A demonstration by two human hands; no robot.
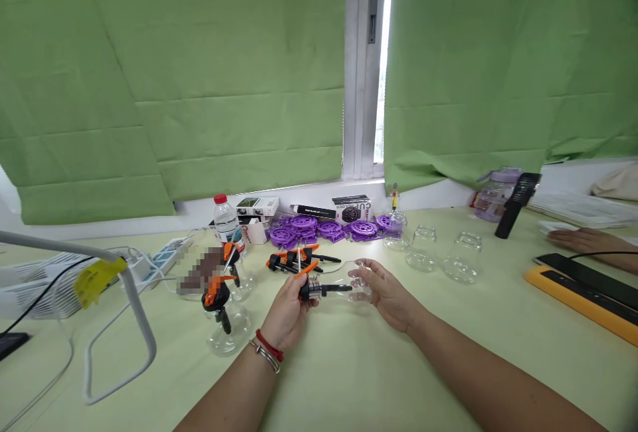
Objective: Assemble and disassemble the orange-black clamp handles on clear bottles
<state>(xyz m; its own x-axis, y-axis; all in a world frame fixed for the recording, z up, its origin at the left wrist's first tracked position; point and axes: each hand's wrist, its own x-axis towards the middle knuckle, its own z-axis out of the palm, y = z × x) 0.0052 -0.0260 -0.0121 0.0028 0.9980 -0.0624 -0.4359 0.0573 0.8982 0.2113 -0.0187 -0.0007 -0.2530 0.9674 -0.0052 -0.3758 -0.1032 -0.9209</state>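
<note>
My left hand (289,309) is closed around a black-and-orange lid (305,286) with a black stem. The lid sits at the mouth of a clear bottle (341,292) held sideways above the table, its stem pointing into the bottle. My right hand (386,292) grips the bottle's rounded base end. Left of my hands, a clear bottle (229,342) stands with a similar lid (216,296) on it, and another lidded bottle (244,284) is just behind. Several loose lids (289,260) lie beyond my left hand.
Clear bottles (423,249) without lids stand to the right. Purple wheel-shaped parts (326,229), boxes (259,206) and a water bottle (226,222) line the back. A grey metal frame (139,312) rises at left. Another person's hand (591,239) rests far right, near a black-and-orange device (573,292).
</note>
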